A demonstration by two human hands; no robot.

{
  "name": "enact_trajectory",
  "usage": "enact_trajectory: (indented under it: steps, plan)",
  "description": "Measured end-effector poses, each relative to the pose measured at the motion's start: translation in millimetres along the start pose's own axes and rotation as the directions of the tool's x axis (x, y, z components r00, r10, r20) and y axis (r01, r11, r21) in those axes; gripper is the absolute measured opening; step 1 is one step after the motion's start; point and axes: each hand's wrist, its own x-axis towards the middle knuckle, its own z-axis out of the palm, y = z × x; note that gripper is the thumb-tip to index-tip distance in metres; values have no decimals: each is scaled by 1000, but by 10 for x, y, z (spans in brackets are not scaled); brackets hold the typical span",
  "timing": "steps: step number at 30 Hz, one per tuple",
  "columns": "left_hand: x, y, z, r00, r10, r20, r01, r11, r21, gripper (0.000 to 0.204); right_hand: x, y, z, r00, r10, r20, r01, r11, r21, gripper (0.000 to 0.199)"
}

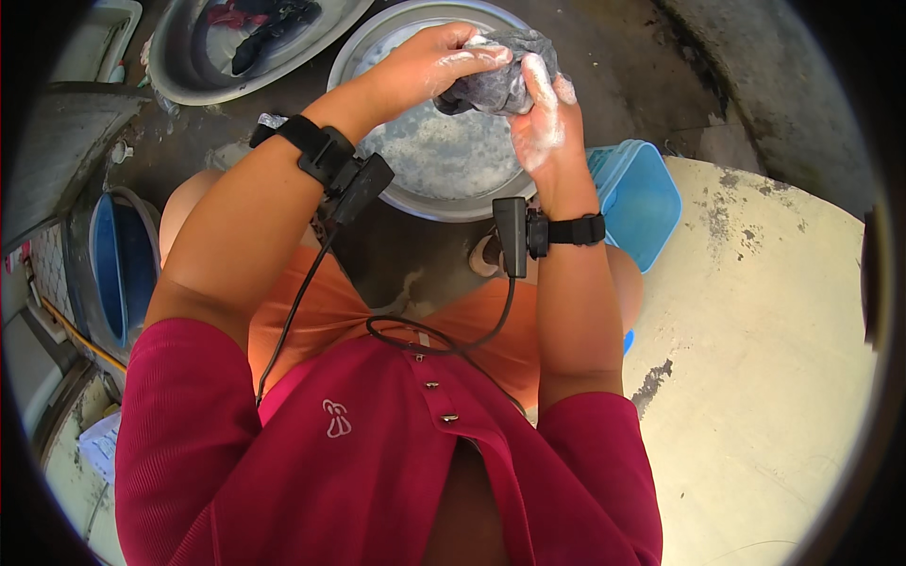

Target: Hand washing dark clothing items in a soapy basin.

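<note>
Both hands, left hand (429,66) and right hand (543,118), are clamped on a soapy grey cloth (505,71), held above the metal basin (444,151) so suds drip back into the water; a blue tub (642,198) sits beside it
</note>
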Motion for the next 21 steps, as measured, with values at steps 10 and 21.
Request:
enact_trajectory:
  steps: [10,21]
  plan:
    - [6,-205,477,867,495,-56,-268,559,784,38,37,265,81,942,325,-86,-306,935,181,51]
    - [120,-255,301,942,303,-146,-64,590,805,45,89,567,31,883,469,-9,-466,879,100,55]
